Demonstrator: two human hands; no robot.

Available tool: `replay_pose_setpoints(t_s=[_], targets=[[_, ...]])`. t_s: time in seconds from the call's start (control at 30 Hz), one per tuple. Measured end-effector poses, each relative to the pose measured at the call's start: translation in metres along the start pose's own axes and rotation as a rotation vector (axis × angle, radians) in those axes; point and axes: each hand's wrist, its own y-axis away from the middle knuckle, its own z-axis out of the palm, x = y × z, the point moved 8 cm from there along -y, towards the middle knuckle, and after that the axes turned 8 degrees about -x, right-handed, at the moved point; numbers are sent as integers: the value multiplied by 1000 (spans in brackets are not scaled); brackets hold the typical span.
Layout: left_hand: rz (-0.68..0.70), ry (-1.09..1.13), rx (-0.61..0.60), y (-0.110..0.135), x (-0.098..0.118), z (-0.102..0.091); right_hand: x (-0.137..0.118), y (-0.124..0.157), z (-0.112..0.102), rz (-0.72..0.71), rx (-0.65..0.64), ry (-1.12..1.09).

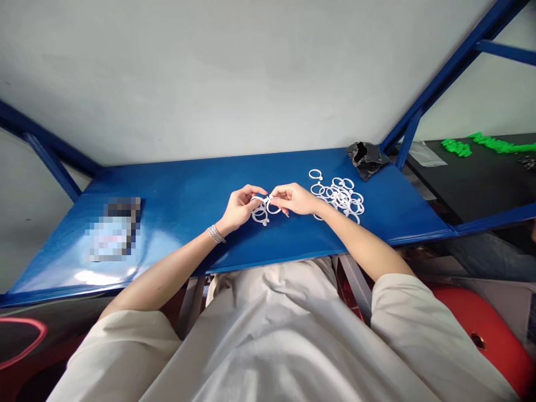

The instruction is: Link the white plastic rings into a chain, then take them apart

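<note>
My left hand point(243, 207) pinches a white ring between thumb and fingers, and more white rings point(260, 214) hang or lie just below it; I cannot tell whether they are linked. Close beside it, my right hand point(290, 199) is closed on another white ring point(273, 207). The two held rings meet at their small knobs between my fingertips. To the right of my right hand lies a loose pile of similar white rings point(341, 194), each with a small knob, and one single ring point(315, 174) sits at its far edge.
The blue table point(188, 184) stands against a pale wall. A crumpled black plastic bag point(366, 159) lies at the back right corner. At left is a blurred-out object point(113, 229). Green pieces point(494, 143) lie on a dark table to the right. A red stool point(481, 329) is below right.
</note>
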Motion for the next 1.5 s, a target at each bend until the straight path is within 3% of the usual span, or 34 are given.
replay_pose_setpoints(t_s=[0.4, 0.63, 0.83, 1.17, 1.37, 1.5], targets=[[29, 154, 31, -5, -5, 0, 1, 1, 5, 38, -7, -128], [119, 15, 58, -3, 5, -2, -2, 3, 2, 44, 26, -236], [95, -62, 62, -1, 4, -3, 4, 4, 7, 128, -15, -248], [78, -152, 108, 1, 5, -5, 3, 4, 6, 135, -5, -271], [119, -208, 124, 3, 8, -6, 1, 5, 15, 148, -115, -291], [139, -263, 115, 4, 10, -3, 1, 5, 18, 156, -115, -325]])
